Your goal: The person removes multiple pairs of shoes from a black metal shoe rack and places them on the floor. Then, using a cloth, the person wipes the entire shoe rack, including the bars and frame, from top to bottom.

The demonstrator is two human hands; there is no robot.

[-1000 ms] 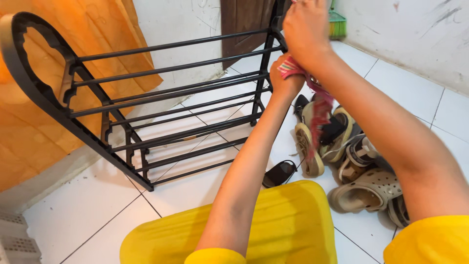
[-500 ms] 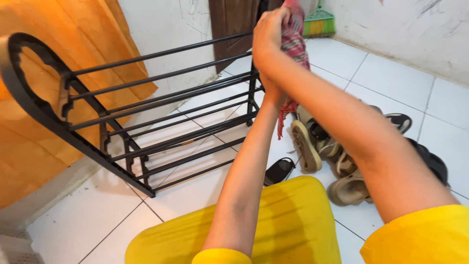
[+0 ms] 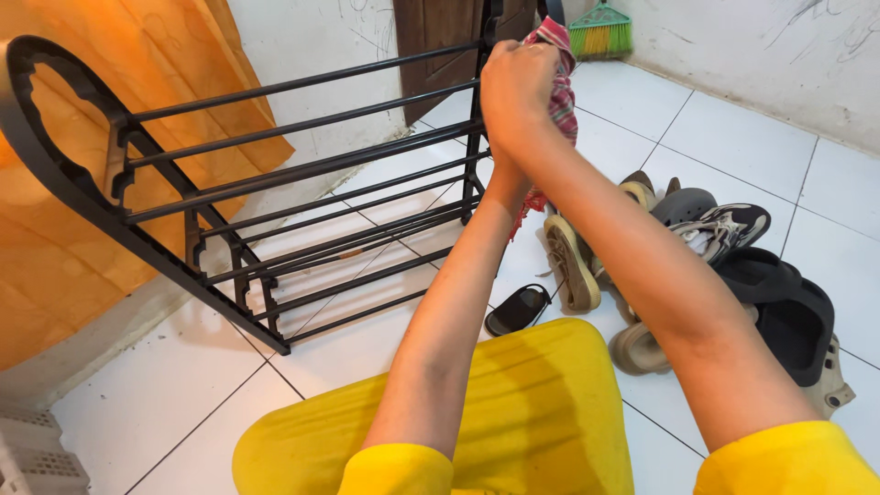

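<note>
Right grip (image 3: 515,84) clutching red cloth (image 3: 559,87), rack (image 3: 302,174) beside, shoes (image 3: 715,234) nr

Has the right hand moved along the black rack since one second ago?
Yes. The right hand with the red cloth has stayed at the black rack end frame, rising slightly.

Your way left is barred by the black shoe rack (image 3: 275,183), though its thin bars leave open gaps between tiers. On the right, a pile of shoes (image 3: 706,266) crowds the floor (image 3: 733,137) beside the rack's far end, with one small sandal (image 3: 518,309) lying apart. Beyond the pile you have bare tile up to the broom (image 3: 600,32) at the wall.
</note>
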